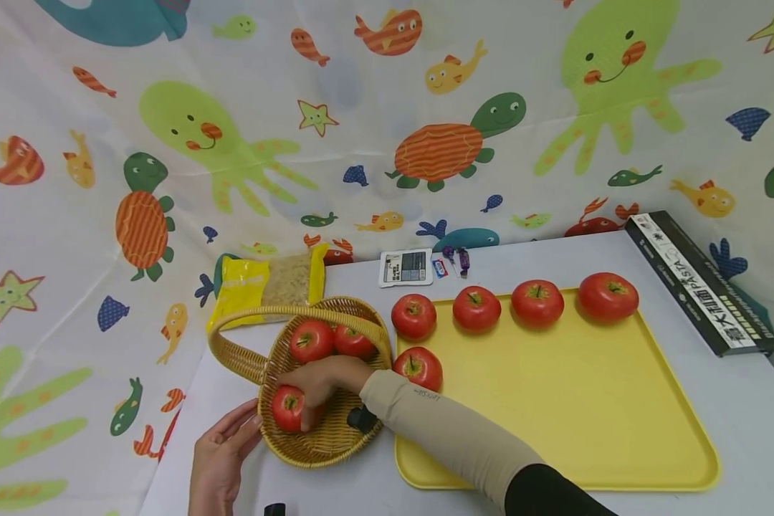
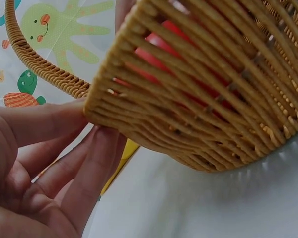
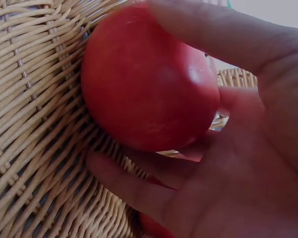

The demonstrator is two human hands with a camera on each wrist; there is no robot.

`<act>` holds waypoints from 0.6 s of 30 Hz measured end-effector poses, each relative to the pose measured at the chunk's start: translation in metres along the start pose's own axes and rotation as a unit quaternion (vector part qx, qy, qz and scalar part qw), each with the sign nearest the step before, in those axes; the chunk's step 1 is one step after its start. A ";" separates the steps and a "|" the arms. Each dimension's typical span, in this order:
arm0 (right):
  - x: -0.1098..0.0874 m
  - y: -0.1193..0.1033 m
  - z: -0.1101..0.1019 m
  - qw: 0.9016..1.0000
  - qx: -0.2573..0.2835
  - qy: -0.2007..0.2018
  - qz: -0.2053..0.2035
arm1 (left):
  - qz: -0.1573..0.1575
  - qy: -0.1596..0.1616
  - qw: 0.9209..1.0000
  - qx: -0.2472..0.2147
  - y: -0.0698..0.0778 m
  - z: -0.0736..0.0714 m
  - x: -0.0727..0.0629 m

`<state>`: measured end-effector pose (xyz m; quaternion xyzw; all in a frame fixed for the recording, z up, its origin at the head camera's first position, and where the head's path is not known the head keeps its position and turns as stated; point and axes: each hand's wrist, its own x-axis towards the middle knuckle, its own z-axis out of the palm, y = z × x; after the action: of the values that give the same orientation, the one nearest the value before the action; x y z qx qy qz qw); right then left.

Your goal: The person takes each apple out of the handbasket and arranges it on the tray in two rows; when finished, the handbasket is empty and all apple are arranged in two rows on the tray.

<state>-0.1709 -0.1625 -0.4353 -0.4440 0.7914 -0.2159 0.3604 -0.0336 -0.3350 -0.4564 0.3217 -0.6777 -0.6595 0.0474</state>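
Note:
A woven wicker basket with an arched handle stands left of the yellow tray, tilted in the left wrist view. My left hand pinches its left rim between thumb and fingers. Inside the basket, my right hand grips a red apple; in the right wrist view the thumb lies over this apple and the fingers curve around its other side. Two more red apples, one at the left and one at the right, sit farther back in the basket, under the handle.
On the yellow tray, several red apples line the back edge and one apple sits at the left edge. Behind are a yellow bag, a white packet and small candies. A black pasta box lies at right.

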 end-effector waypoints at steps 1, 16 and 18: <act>0.000 0.001 0.000 1.000 0.003 -0.006 -0.001 | 0.001 0.001 1.000 -0.002 0.000 0.000 0.000; -0.004 -0.008 -0.008 0.996 -0.033 0.075 -0.040 | 0.005 -0.013 1.000 -0.019 0.001 -0.001 0.000; -0.009 -0.015 -0.011 0.994 -0.040 0.089 -0.044 | 0.006 -0.019 1.000 -0.013 0.001 -0.003 0.001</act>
<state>-0.1679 -0.1621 -0.4147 -0.4717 0.8080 -0.2380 0.2608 -0.0329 -0.3380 -0.4555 0.3042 -0.6718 -0.6740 0.0431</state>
